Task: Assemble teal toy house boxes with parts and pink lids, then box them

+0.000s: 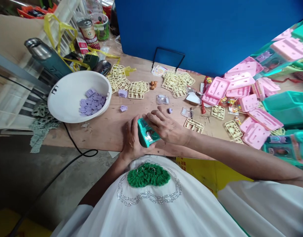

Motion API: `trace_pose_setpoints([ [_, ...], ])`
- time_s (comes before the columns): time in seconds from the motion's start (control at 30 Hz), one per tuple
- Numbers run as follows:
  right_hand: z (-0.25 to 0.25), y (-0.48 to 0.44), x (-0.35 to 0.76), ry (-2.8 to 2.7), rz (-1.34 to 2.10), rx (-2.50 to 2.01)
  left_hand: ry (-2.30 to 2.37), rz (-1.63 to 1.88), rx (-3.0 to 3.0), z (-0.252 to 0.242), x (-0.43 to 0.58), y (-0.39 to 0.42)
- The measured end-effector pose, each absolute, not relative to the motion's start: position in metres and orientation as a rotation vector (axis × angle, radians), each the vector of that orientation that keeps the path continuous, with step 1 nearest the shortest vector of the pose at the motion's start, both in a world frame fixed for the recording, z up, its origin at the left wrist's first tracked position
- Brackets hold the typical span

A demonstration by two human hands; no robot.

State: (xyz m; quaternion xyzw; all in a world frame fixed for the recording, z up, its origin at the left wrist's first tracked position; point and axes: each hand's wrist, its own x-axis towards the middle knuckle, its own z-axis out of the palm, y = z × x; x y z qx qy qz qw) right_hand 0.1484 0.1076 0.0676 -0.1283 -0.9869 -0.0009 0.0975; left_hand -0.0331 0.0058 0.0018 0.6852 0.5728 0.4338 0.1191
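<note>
Both hands hold a small teal plastic case (146, 134) at the near edge of the wooden table (109, 126). My left hand (132, 138) wraps round its left side with curled fingers. My right hand (166, 126) lies over its top and right side, fingers pressed on it. A clear window shows on the case's front. A small purple piece (170, 110) lies just beyond my right hand. Two clear plastic blisters (163, 99) rest a little farther back.
A white bowl (67, 102) with purple pieces (92, 102) stands at the left. Cream part frames (138, 89) lie mid-table. Pink trays (240, 89) and teal boxes (284, 105) pile up at the right. A blue board (203, 33) stands behind. A flask (46, 57) and can (88, 33) are far left.
</note>
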Motion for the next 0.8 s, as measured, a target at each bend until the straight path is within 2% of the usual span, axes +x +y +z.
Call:
trace_pose_setpoints([
  [0.23, 0.069, 0.106, 0.143, -2.895, 0.155, -0.441, 1.662, 1.256, 2.037, -0.003, -0.035, 0.004],
  [0.4, 0.056, 0.107, 0.159, -2.477, 0.623, -0.717, 1.761, 1.298, 1.971, -0.001, -0.033, 0.004],
  [0.53, 0.051, 0.097, 0.161, -2.18, 0.819, -0.934, 1.765, 1.333, 1.976, -0.003, -0.034, 0.004],
  [0.63, 0.049, 0.091, 0.149, -2.124, 0.825, -0.888, 1.787, 1.34, 1.988, -0.003, -0.034, 0.004],
  [0.8, 0.043, 0.097, 0.128, -2.219, 0.641, -0.765, 1.815, 1.33, 1.989, -0.005, -0.031, 0.005],
])
